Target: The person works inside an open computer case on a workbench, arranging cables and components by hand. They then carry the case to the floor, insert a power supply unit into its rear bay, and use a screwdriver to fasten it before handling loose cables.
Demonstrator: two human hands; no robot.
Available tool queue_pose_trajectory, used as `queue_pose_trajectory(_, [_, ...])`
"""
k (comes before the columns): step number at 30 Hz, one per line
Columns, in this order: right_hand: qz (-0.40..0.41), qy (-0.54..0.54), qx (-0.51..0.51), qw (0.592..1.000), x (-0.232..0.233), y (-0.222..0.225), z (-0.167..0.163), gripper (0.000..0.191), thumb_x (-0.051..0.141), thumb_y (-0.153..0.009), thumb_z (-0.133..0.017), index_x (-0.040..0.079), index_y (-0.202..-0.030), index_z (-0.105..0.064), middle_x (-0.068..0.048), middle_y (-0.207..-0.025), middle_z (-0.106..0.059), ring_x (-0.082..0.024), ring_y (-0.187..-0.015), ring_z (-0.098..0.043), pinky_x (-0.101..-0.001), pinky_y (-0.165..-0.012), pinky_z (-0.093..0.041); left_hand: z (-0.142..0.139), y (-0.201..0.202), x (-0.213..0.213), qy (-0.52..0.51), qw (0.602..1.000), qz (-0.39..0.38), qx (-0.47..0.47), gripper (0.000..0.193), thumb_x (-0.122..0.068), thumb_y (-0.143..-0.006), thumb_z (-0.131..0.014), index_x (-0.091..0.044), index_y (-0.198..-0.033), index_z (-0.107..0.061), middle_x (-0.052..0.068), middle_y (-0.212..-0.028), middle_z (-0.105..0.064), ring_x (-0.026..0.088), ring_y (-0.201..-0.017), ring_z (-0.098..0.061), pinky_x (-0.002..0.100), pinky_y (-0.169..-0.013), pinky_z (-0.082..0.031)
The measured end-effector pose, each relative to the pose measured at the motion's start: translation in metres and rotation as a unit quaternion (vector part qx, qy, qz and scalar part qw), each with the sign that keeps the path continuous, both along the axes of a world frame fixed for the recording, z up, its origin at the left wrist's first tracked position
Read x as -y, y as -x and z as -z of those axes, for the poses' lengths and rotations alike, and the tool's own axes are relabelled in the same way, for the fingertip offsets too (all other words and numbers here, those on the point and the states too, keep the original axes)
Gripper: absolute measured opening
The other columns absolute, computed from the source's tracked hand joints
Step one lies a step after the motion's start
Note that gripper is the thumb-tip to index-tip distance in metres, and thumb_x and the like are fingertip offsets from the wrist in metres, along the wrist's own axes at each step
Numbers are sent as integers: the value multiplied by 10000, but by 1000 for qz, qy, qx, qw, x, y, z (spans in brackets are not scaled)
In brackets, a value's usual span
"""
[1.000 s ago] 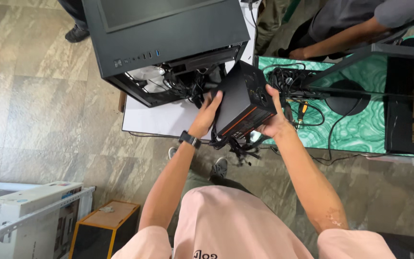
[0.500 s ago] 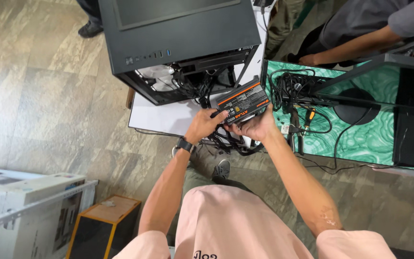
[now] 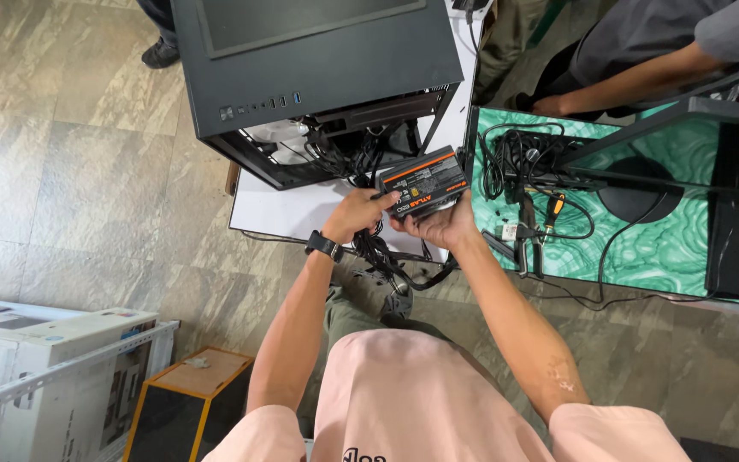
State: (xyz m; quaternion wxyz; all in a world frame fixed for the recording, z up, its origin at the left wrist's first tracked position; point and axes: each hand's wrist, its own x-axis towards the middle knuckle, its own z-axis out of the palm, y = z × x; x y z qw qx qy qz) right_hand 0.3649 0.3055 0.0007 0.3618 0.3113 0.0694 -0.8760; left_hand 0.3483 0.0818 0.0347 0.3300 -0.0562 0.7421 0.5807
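**Boxy power supply held in both hands at the case mouth**

Nearest, the left hand (image 3: 357, 214) is clenched on the near-left end of the black power supply (image 3: 423, 181), and the right hand (image 3: 440, 227) cups it from beneath, fingers wrapped on the underside. The unit hangs above the white table (image 3: 288, 210), just in front of the open computer case (image 3: 318, 81). It looks dense, rigid and smooth-sided (best taken by its hard edges), with a limp cable bundle (image 3: 387, 257) trailing below. Farther right, a screwdriver (image 3: 552, 210) lies on a green mat (image 3: 669, 239).
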Motion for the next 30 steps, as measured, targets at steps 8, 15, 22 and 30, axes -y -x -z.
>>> queue_pose_trajectory(8, [-8,-13,-4,1000,-6,-6,2,1164,937,-805,-298,4,-1485,-442,-329,-1460,-446,-592,-1165,-477,-426,-759,-553,-17,-14,5,-156,984,76,-28,264,-186,-826,-773,3,-1006,-737,29,-835,-770,69,-685,-674,272,-557,-517])
queue_pose_trajectory(15, [-3,44,-30,999,16,-16,3,1153,924,-799,-235,19,-1486,-430,-392,-1451,-427,-650,-1171,-468,-425,-768,-548,-36,-4,23,151,975,142,-79,333,-319,-783,-741,-53,-984,-748,58,-743,-732,156,-574,-673,323,-567,-545])
queue_pose_trajectory(22, [37,31,-33,998,37,-17,2,1179,935,-819,-232,-15,-1491,-417,-338,-1437,-442,-564,-1174,-500,-447,-803,-543,-22,-6,47,165,967,130,-142,477,-313,-748,-705,-100,-1174,-705,138,-876,-772,220,-748,-749,348,-719,-578])
queue_pose_trajectory(30, [45,-27,-121,991,21,-44,9,881,769,-840,-390,116,-1406,-565,-170,-1412,-599,-401,-1219,-588,-595,-915,-506,32,-27,74,-138,970,-70,-186,262,-105,-931,-588,-32,-1157,-699,151,-1214,-730,251,-1109,-695,341,-964,-545])
